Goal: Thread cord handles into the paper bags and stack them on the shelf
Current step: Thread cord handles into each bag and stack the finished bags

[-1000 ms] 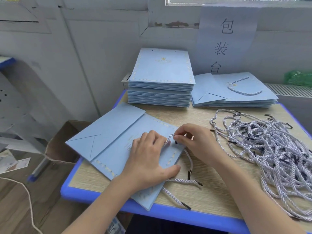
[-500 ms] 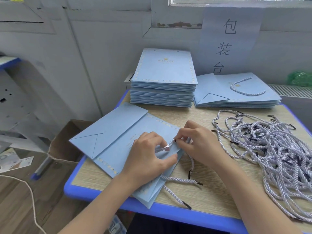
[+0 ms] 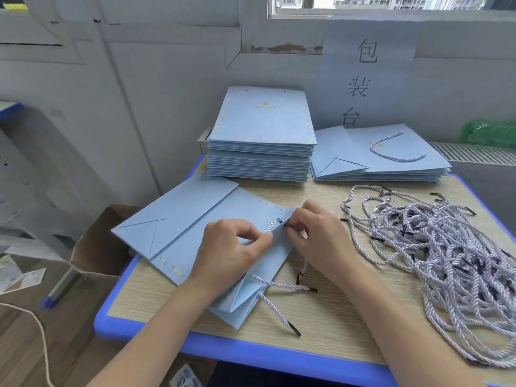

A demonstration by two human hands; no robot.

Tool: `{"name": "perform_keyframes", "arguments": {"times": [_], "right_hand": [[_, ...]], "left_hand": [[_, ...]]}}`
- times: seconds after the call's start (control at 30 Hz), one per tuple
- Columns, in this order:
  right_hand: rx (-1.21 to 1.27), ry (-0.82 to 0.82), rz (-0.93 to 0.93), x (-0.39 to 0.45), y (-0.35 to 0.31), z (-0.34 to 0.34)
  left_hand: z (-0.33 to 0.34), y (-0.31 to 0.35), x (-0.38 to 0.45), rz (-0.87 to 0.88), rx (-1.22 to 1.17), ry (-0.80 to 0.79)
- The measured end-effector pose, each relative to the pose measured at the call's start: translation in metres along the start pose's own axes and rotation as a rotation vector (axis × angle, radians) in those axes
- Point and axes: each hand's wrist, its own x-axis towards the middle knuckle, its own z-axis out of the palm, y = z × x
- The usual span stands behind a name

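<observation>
hands met at the upper right edge of a flat pale blue paper bag (image 3: 195, 227) that lay slantwise on the near left part of the table (image 3: 329, 317), its folded bottom flap pointing left and one corner overhanging the blue table edge. the left hand (image 3: 229, 252) rested on the bag with its fingers curled, thumb and forefinger pinching a loop of white twisted cord (image 3: 272, 226) where it stood up at the bag's edge. the right hand (image 3: 318, 236) came in from the other side, its fingertips pinching the dark tip of that cord close against the edge of the bag; whether the tip was already through a hole could not be told. from under the bag's near corner two more cord ends (image 3: 282, 286) with black tips trailed out across the wood, and a third black tip lay just beside the right wrist.

behind the bag stood a tall stack of flat bags (image 3: 262, 152) with no handles showing, and to its right a lower stack (image 3: 391, 163) whose top bag carried a cord handle lying in a curve. a big tangled heap of loose cords (image 3: 446, 247) covered the right side of the table. a paper sign (image 3: 365, 71) with printed characters hung on the wall behind, and an open cardboard box (image 3: 97, 247) sat on the floor to the left of the table.
</observation>
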Motion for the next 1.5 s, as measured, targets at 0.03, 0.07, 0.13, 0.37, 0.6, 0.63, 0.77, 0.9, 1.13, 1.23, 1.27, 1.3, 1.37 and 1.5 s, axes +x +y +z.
{"name": "perform_keyframes", "arguments": {"times": [0.03,0.07,0.13,0.37,0.6,0.63,0.77,0.9,1.13,1.23,1.27,1.3,1.37,1.5], "right_hand": [[0.016,-0.006,0.013,0.001,0.0,-0.002],[0.035,0.004,0.034,0.003,0.0,-0.006],[0.055,0.085,0.115,0.005,0.005,-0.014],[-0.225,0.104,0.394,0.005,0.016,-0.02],[-0.163,-0.127,0.11,-0.011,-0.021,0.001],[-0.207,-0.125,0.155,-0.011,-0.024,0.001],[0.345,-0.25,0.482,0.002,-0.043,-0.022],[0.898,-0.168,0.594,0.032,-0.068,-0.064],[1.024,-0.048,0.369,0.073,-0.1,-0.145],[0.982,-0.04,0.336,0.082,-0.101,-0.158],[0.979,-0.045,0.355,0.084,-0.098,-0.159],[0.984,-0.044,0.383,0.085,-0.095,-0.161],[1.005,-0.001,0.415,0.085,-0.083,-0.166],[0.816,0.188,0.532,0.069,-0.044,-0.177]], "left_hand": [[0.002,-0.001,0.001,0.001,-0.003,0.013],[0.003,-0.003,0.002,0.006,0.009,0.028],[0.005,-0.008,0.006,0.043,0.092,0.049],[0.005,-0.011,0.006,0.052,0.1,-0.001],[0.005,-0.003,0.006,-0.016,-0.08,0.044],[0.002,0.001,0.007,-0.012,-0.106,0.065],[-0.013,0.035,0.019,-0.054,-0.316,0.097],[-0.026,0.083,0.034,-0.122,-0.662,0.105],[-0.073,0.151,0.065,-0.035,-0.891,0.028],[-0.079,0.157,0.08,-0.095,-0.954,-0.062],[-0.079,0.154,0.083,-0.1,-0.945,-0.082],[-0.078,0.149,0.088,-0.09,-0.904,-0.078],[-0.08,0.134,0.095,-0.059,-0.772,0.018],[-0.091,0.086,0.106,-0.093,-0.592,0.25]]}}
